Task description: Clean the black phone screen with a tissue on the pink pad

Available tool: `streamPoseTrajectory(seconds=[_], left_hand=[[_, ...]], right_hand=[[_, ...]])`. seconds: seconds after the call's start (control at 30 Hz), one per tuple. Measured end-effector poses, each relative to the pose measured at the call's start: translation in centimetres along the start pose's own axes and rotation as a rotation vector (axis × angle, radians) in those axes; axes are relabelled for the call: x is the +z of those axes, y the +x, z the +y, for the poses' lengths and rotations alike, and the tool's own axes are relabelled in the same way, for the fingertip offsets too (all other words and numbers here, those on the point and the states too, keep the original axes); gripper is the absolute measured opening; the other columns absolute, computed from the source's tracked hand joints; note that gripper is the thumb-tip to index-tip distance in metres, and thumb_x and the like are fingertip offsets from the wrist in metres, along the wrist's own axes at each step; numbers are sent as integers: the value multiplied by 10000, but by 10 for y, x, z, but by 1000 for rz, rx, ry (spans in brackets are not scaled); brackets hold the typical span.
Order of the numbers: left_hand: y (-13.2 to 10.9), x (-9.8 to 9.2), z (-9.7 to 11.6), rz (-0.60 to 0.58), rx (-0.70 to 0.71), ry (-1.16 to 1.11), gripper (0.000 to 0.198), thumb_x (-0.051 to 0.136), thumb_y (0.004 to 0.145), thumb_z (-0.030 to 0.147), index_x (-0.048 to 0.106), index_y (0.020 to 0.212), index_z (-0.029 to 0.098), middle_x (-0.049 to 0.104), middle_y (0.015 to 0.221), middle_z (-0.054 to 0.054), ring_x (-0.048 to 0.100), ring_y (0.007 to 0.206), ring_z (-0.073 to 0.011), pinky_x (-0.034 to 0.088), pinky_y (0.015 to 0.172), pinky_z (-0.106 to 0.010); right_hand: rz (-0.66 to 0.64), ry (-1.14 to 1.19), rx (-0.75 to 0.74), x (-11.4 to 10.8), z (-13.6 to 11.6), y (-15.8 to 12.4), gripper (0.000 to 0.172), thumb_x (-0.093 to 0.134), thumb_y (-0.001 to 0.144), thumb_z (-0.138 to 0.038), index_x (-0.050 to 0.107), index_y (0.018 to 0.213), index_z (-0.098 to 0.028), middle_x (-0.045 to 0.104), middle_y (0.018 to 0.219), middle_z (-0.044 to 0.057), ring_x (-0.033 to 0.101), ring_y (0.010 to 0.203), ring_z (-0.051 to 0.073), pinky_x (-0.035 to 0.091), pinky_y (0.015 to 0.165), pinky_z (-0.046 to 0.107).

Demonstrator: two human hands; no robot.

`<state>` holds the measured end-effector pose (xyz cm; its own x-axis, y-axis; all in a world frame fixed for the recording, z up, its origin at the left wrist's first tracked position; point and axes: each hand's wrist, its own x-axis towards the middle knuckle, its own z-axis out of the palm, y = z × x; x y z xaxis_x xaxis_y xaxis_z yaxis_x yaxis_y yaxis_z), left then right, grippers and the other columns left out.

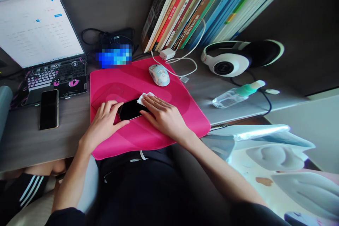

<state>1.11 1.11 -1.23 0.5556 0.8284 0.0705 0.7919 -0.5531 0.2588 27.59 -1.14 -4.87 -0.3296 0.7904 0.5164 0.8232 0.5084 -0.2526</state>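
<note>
A smartphone point(130, 109) with a dark screen lies on the pink desk mat point(148, 136). My left hand point(105, 119) grips its left end, the thumb along the near edge and the fingers at the far corner. My right hand point(165, 116) lies over the phone's right part and presses a white wipe point(144, 97) to the screen, its thumb near the lower edge. The hand hides much of the wipe and the phone's right end. Beyond my left hand, a thin clear rectangular sheet point(108, 96) rests on the mat.
A patterned mouse point(159, 75) and a white charger point(167, 54) with its cable sit behind. Left are a laptop point(42, 35) and a second phone point(49, 109). Right are headphones point(233, 58), a spray bottle point(235, 95) and books point(182, 14). A person's leg point(33, 187) shows lower left.
</note>
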Motion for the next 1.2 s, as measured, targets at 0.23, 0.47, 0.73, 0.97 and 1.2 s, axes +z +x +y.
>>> streamPoseTrajectory(seconds=[0.23, 0.47, 0.73, 0.97, 1.2], left_hand=[[0, 1, -1, 10, 3, -20, 659, 620, 1018, 558, 402, 1591, 317, 506, 1452, -113, 521, 1339, -342, 429, 1178, -552], [0, 0, 0, 4, 0, -19, 669, 627, 1014, 555, 408, 1592, 299, 505, 1457, -119, 517, 1350, -346, 432, 1181, -550], [0, -1, 1, 3, 1, -12, 634, 594, 1032, 555, 407, 1580, 298, 502, 1454, -119, 515, 1352, -350, 436, 1174, -556], [-1, 0, 0, 5, 4, -18, 647, 601, 1028, 560, 400, 1588, 307, 503, 1458, -119, 512, 1357, -350, 433, 1173, -561], [-1, -1, 1, 11, 3, -39, 643, 606, 1027, 551, 408, 1590, 313, 505, 1456, -118, 506, 1365, -352, 421, 1184, -568]], right_hand=[[32, -25, -34, 1, 1, -1, 438, 541, 1100, -338, 678, 1399, -50, 679, 1447, 180, 636, 1384, 314, 551, 1182, 456], [21, -25, -31, 0, 1, -1, 434, 535, 1101, -330, 670, 1416, -64, 667, 1462, 179, 622, 1399, 311, 544, 1189, 455], [9, -18, -28, 0, 0, -1, 437, 543, 1099, -322, 665, 1419, -51, 660, 1470, 183, 612, 1408, 313, 533, 1200, 450], [9, -7, -22, 0, 1, -1, 436, 542, 1099, -321, 657, 1434, -67, 652, 1480, 180, 603, 1416, 309, 535, 1198, 457], [12, -12, -25, 0, 0, -1, 438, 542, 1098, -316, 658, 1427, -51, 646, 1481, 188, 607, 1413, 314, 542, 1193, 463]])
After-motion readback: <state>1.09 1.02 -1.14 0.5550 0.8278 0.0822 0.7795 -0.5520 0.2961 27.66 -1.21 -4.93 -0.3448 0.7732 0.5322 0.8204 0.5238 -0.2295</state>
